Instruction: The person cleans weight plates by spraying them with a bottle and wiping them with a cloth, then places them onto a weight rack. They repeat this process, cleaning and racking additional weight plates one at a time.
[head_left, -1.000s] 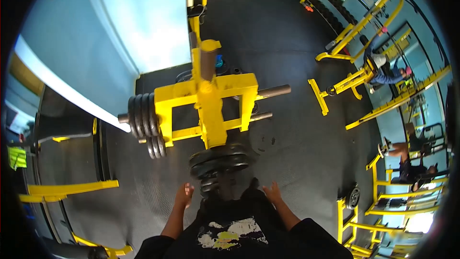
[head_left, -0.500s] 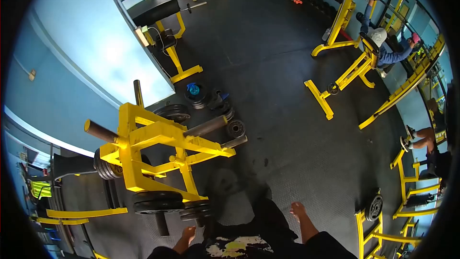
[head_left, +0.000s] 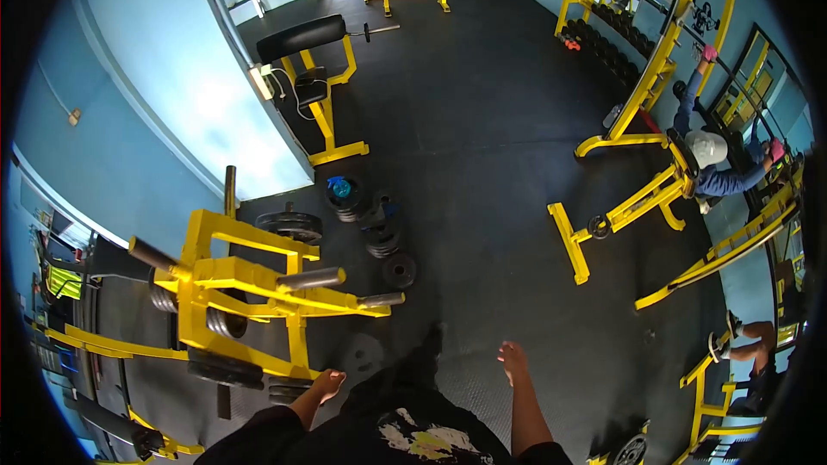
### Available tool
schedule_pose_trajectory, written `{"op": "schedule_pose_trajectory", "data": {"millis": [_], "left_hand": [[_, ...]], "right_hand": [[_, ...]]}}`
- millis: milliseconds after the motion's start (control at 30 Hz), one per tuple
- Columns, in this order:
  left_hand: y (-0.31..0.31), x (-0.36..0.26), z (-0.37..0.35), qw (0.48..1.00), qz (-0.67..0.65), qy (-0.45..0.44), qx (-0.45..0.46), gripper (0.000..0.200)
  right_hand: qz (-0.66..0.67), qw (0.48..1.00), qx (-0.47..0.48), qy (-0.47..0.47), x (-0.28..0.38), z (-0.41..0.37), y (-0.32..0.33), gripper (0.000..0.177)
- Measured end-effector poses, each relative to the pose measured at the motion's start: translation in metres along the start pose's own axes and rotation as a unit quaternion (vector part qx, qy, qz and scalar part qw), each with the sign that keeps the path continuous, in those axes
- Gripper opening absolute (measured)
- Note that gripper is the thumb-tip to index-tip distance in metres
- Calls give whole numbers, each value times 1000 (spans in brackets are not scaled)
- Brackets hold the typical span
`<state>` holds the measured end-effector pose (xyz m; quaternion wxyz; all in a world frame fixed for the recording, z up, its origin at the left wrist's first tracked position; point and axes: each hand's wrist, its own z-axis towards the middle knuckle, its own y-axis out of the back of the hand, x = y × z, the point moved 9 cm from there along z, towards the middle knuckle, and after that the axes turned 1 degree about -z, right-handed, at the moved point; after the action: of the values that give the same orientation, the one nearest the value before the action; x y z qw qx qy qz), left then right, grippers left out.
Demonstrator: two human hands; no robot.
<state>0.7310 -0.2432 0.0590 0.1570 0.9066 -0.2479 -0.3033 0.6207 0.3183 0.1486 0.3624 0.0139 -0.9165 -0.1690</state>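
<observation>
My left hand point(head_left: 328, 386) hangs low at the front, loosely curled with nothing in it. In this view it overlaps the lower end of the yellow weight plate rack point(head_left: 250, 275), beside black plates point(head_left: 226, 370) on its lower peg. My right hand point(head_left: 513, 362) is held out over the dark rubber floor point(head_left: 482, 267), its fingers half bent and holding nothing. More plates lie stacked on the floor just past the rack, with a single small plate point(head_left: 399, 270) nearest and a blue item point(head_left: 340, 188) on the farthest stack.
A person in a cap point(head_left: 708, 148) sits on a yellow bench at right, gripping a barbell point(head_left: 741, 84). Another person's legs point(head_left: 751, 340) show at the right edge. A preacher curl bench point(head_left: 323, 95) stands by the wall corner, and a dumbbell rack point(head_left: 607, 39) is farther back.
My view has shifted forward and turned; the rack now sits lower and farther left. Both my hands have swung up the view, the left coming close to the rack's end.
</observation>
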Motion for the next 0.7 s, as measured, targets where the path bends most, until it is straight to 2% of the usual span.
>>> {"op": "schedule_pose_trajectory", "data": {"millis": [67,133,200,233,267,300,333,367,400,433,500,533,567,633,700], "left_hand": [[-11,-40,52,1000,-10,-3,2,41],[-20,-101,101,999,-32,-32,12,37],[-30,-163,137,994,-104,-11,37,36],[-31,-192,161,993,-115,-14,38,36],[-25,-230,194,992,-60,-108,26,36],[-21,-256,203,992,-113,-29,46,34],[-13,-290,203,983,-164,51,56,33],[-5,-320,224,981,-189,-13,34,32],[12,-364,228,974,-212,-78,13,32],[26,-388,236,952,-305,-11,-25,32],[56,-442,239,944,-326,-24,-40,32],[73,-461,243,938,-339,-46,-51,32],[87,-470,252,935,-345,-42,-62,32],[111,-490,269,932,-339,-87,-96,31],[121,-484,289,932,-342,-54,-109,35]], "right_hand": [[8,1000,1,0,19,25,3,35],[9,999,51,-13,12,66,1,30],[-67,997,46,-18,-15,103,15,26],[27,998,-26,-59,-37,115,28,25],[-8,992,-4,-125,-52,125,35,29],[-43,979,16,-197,-74,128,47,37],[-317,938,126,-68,-71,142,50,38],[-558,809,155,98,-67,150,55,40],[-576,796,158,102,-53,152,63,39],[-538,827,152,49,-42,161,79,38],[-387,911,106,-99,-15,181,113,36],[-260,945,63,-186,0,194,127,36],[-156,954,21,-253,20,207,135,35],[-94,955,-18,-282,67,250,142,33],[-125,963,-14,-238,119,314,142,32]]}}
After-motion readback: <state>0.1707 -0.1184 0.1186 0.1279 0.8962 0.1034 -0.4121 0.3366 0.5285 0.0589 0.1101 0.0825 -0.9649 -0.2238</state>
